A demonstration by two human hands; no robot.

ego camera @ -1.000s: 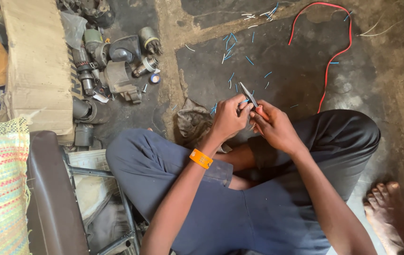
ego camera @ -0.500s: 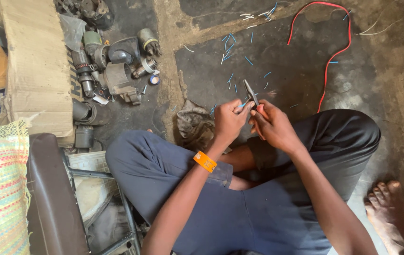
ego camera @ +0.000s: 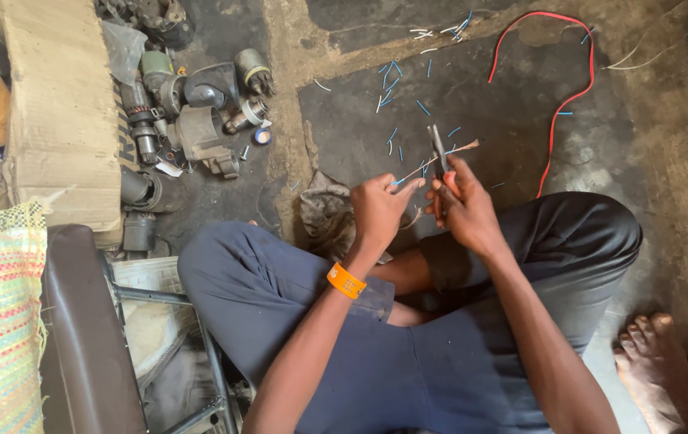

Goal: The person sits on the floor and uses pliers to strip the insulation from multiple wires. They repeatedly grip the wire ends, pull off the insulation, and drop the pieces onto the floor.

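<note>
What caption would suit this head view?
Seated on the floor, left hand pinches a thin wire while right hand holds pliers.

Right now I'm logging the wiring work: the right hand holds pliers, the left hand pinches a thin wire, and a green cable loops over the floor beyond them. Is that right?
Not quite: the cable looping over the floor is red, not green, as the head view shows. The rest stands: the right hand holds pliers, and the left hand pinches a thin wire.
</note>
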